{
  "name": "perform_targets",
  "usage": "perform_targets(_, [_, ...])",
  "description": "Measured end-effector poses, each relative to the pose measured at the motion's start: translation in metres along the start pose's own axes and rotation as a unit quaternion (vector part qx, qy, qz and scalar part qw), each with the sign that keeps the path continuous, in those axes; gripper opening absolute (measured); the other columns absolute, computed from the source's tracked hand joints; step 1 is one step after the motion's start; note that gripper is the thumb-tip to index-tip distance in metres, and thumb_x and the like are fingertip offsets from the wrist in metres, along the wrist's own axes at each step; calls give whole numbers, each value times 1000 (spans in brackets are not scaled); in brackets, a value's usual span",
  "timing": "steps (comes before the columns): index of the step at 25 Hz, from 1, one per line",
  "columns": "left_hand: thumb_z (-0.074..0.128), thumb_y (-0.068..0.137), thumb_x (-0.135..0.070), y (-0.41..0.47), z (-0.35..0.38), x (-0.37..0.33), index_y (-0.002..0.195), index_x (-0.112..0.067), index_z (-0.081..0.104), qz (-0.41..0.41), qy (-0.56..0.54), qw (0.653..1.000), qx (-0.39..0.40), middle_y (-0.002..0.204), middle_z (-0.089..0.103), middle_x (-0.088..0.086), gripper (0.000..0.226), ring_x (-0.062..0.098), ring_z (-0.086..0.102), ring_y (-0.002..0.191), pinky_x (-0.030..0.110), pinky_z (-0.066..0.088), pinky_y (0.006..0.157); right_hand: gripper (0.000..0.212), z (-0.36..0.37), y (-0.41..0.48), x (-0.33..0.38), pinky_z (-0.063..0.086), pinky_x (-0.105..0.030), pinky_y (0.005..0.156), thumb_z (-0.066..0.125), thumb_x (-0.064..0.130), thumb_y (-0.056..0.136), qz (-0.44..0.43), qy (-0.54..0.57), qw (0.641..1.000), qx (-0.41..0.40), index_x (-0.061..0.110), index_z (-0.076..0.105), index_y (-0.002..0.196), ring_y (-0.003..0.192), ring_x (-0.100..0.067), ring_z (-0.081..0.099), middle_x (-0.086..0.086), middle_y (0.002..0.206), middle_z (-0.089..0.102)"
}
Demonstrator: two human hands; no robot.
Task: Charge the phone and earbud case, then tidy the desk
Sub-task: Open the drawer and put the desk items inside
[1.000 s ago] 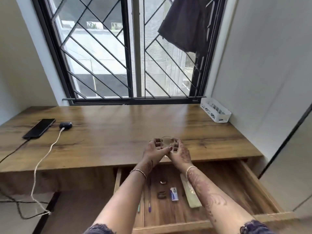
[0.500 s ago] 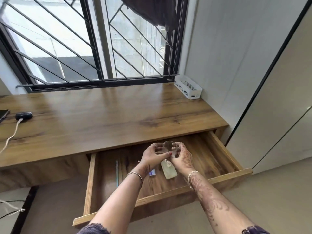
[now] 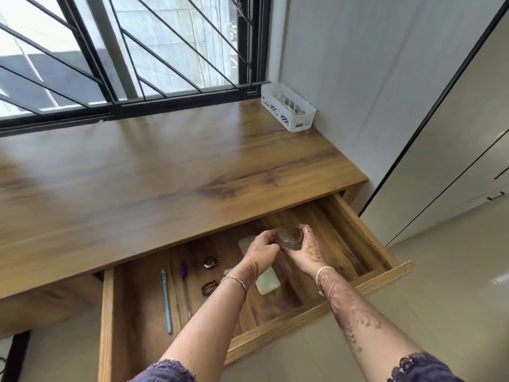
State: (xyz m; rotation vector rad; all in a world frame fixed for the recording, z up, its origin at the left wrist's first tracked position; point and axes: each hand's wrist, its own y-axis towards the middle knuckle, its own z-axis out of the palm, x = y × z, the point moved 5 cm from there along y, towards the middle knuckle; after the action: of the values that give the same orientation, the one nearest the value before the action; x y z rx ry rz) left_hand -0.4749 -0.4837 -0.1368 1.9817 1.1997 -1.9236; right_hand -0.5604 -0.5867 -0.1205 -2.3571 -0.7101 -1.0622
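Both my hands hold a small clear round object [image 3: 289, 237], like a roll of clear tape, low inside the open wooden drawer [image 3: 366, 282] under the desk [image 3: 165, 172]. My left hand [image 3: 261, 248] grips its left side and my right hand [image 3: 309, 250] cups its right side. The phone and earbud case are out of view to the left.
In the drawer lie a teal pen [image 3: 166, 300], a purple pen [image 3: 184, 285], two dark hair clips [image 3: 211, 262] and a pale flat bar [image 3: 267, 282] partly under my left arm. A white slotted basket [image 3: 287, 110] stands at the desk's back right corner. A wardrobe door stands to the right.
My view has swung right and down, so the phone and earbud case have left the frame. My hands have carried the clear round object from above the desk edge down into the drawer.
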Motion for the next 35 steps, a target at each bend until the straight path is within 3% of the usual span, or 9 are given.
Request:
perform_targets(3, [41,60,-19,4,2,-1,114,-28,64,-8,35,999,-10,111,70,-6,59,17,63,108,38,48,100,59,1,8,-5,41,-20,84,79,23,72,17,-15,1000,10,18,49,123,106,-20,61,0,109,62])
perform_targets(6, [42,69,-21,2,2,-6,113,-27,64,-10,72,997,-10,111,69,-6,50,15,62,104,33,48,99,58,3,11,-9,45,-26,90,80,22,70,22,-29,999,11,16,51,120,109,-23,61,-5,115,65])
perform_targets(10, [45,52,-37,15,6,14,120,-30,60,-33,90,995,-15,113,70,-6,70,18,63,109,39,49,99,64,7,12,-15,46,-30,98,81,24,69,31,-41,998,24,13,50,124,114,-24,60,-6,121,63])
perform_targets(14, [47,49,-38,22,11,28,125,-30,57,-46,89,995,-5,117,68,-7,77,16,62,111,39,49,100,64,10,12,-20,46,-34,99,79,25,69,40,-45,998,27,17,49,125,114,-25,60,-7,121,63])
perform_targets(19, [48,59,-24,4,15,9,133,-23,51,-27,89,995,21,129,62,-2,75,14,55,122,34,44,106,65,12,15,-22,44,-35,101,77,25,72,47,-39,998,29,18,45,129,118,-27,57,-8,125,61])
perform_targets(27, [50,59,-26,-21,7,-10,142,-23,41,-16,63,998,2,135,56,-3,83,14,52,126,34,42,108,97,0,6,-8,26,-29,113,78,17,75,28,-13,999,21,14,16,148,140,-25,31,-11,153,28])
perform_targets(31, [52,56,-31,-42,1,-7,141,-24,43,-9,48,999,-14,136,56,-3,85,16,55,123,39,44,106,102,-9,-15,-4,21,-29,115,79,17,74,-3,-21,1000,9,15,11,150,143,-23,25,-8,156,21])
perform_targets(35, [48,78,-7,-88,-2,-11,143,-17,40,9,28,998,-47,142,48,-2,66,15,48,130,40,44,106,102,-16,-45,-4,23,-33,117,80,22,72,-18,-47,999,-2,15,15,150,143,-23,25,-7,156,21])
